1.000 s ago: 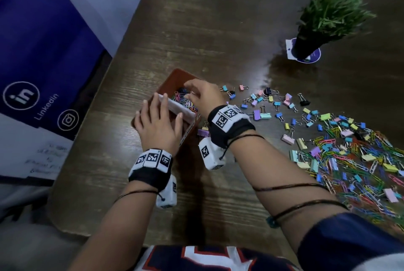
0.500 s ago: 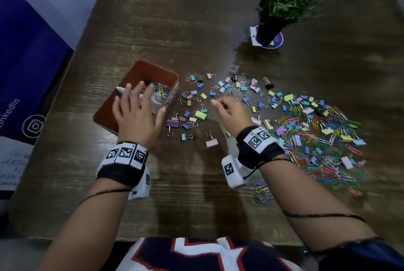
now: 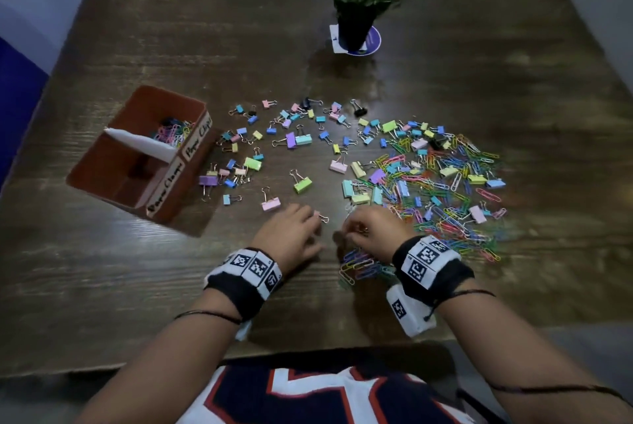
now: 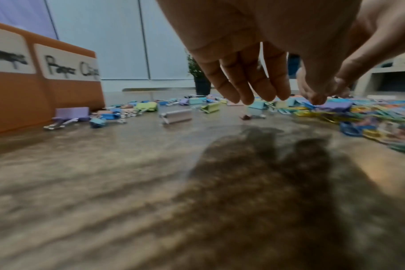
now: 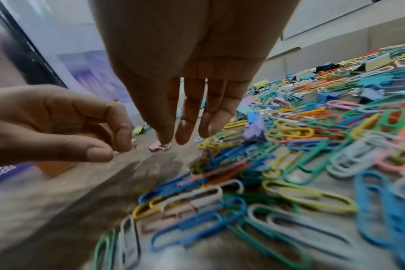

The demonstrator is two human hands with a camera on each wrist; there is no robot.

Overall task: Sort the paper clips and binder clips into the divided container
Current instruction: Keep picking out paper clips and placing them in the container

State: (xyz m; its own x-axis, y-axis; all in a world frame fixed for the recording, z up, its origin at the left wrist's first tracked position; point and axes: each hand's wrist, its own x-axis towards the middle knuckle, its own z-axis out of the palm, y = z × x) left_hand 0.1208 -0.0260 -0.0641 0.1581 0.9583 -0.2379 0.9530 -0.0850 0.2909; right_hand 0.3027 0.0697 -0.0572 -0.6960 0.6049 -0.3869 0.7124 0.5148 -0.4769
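Both hands have left the divided container (image 3: 150, 163) at far left; the left hand (image 3: 291, 232) and right hand (image 3: 371, 230) now hover with loose, empty fingers near the paper clips (image 3: 359, 264) on the dark wooden bench (image 3: 513, 64).

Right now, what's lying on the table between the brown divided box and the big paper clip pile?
Head view: scattered pastel binder clips cover the table between the box and the paper clip pile.

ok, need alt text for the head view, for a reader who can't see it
Both hands, left hand and right hand, hover low over a wooden table, by a heap of coloured paper clips and scattered binder clips. A brown divided container on the left holds paper clips in its far compartment.
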